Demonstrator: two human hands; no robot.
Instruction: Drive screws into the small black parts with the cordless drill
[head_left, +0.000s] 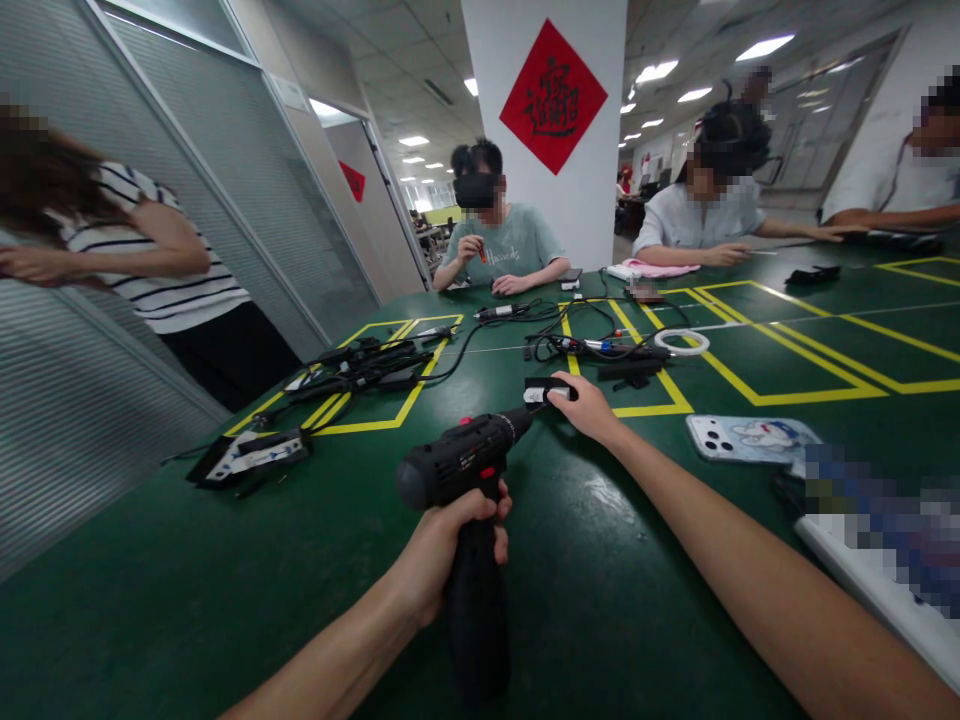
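My left hand [450, 545] is wrapped round the grip of a black cordless drill [457, 465] with red buttons. The drill points forward and to the right. Its bit reaches the near left end of a small black and white part [541, 394]; whether it touches cannot be made out. My right hand [581, 402] pinches that part from the right, thumb and fingers closed on it just above the green table [360, 580]. The part's exact kind is not clear at this size.
Black cables [367, 365] lie heaped at the left, near an opened black and white housing [251, 455]. More cables [592, 345] and a white ring [681, 343] lie beyond my right hand. A phone [750, 438] rests at the right. Several people sit or stand around the table.
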